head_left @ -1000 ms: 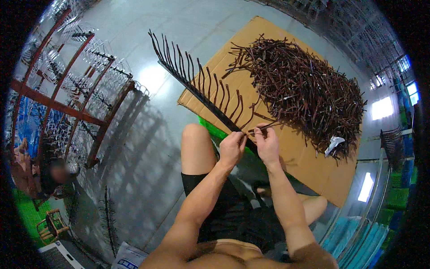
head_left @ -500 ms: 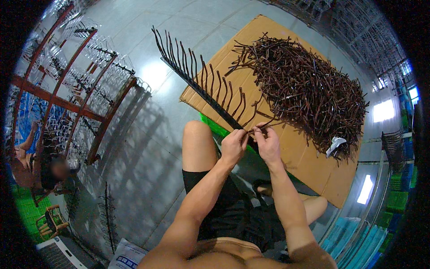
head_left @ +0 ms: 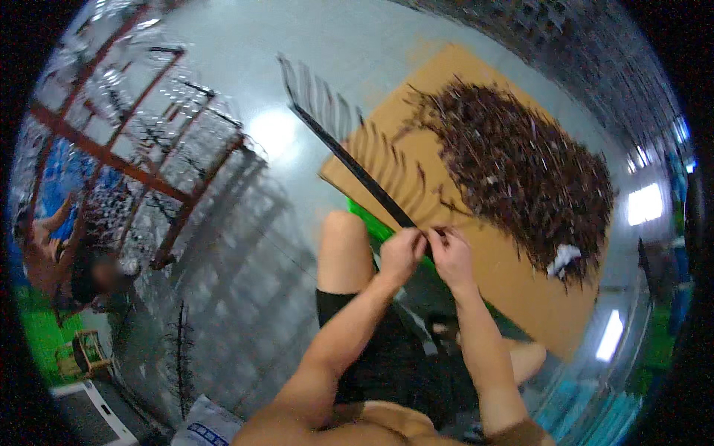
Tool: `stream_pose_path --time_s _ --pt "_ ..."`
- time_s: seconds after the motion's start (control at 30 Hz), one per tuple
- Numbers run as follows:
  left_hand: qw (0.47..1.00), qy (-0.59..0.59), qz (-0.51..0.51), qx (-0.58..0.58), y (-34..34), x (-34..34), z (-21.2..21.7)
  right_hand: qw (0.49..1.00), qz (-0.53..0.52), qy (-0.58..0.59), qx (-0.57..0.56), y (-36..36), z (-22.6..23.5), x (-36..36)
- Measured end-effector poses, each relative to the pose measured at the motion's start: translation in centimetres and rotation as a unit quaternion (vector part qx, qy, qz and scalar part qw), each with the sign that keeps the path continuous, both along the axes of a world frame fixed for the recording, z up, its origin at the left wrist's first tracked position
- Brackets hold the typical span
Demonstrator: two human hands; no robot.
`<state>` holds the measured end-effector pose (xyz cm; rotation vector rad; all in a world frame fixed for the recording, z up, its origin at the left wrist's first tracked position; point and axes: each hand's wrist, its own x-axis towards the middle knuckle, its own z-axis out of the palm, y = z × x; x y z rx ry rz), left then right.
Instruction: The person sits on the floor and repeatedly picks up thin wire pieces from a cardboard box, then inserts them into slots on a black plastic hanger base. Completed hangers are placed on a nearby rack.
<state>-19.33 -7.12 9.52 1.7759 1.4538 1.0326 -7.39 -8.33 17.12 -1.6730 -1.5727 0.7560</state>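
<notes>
The black bar (head_left: 351,163) runs up and left from the fingers, its long axis slanting away from the body, with a row of thin prongs (head_left: 366,145) along its right-hand side. The left hand (head_left: 402,255) is nearer, right at the bar's near end; the right hand (head_left: 451,260) sits just beside it. Both sets of fingers are drawn narrow, but I cannot tell what they hold. The pile (head_left: 524,175) lies up and right, apart from them.
</notes>
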Motion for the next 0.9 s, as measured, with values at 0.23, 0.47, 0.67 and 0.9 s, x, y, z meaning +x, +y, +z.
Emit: stream_pose_path --time_s 0.23,0.47,0.67,0.9 --pt "0.997 -0.001 -0.024 0.068 -2.0 0.9 1.2 0.987 -0.099 0.126 0.023 -1.4 -0.5 1.4" --pt "0.995 0.000 -0.042 0.091 -1.0 1.1 2.1 0.981 -0.114 0.152 0.030 -1.4 -2.1 2.7" --pt "0.993 0.004 -0.036 0.112 -1.0 1.4 1.5 0.947 -0.123 0.296 0.019 -1.7 -2.2 2.6" --pt "0.994 -0.003 -0.048 0.099 -1.3 1.2 1.7 0.964 -0.157 0.211 0.030 -1.3 -2.7 1.5"
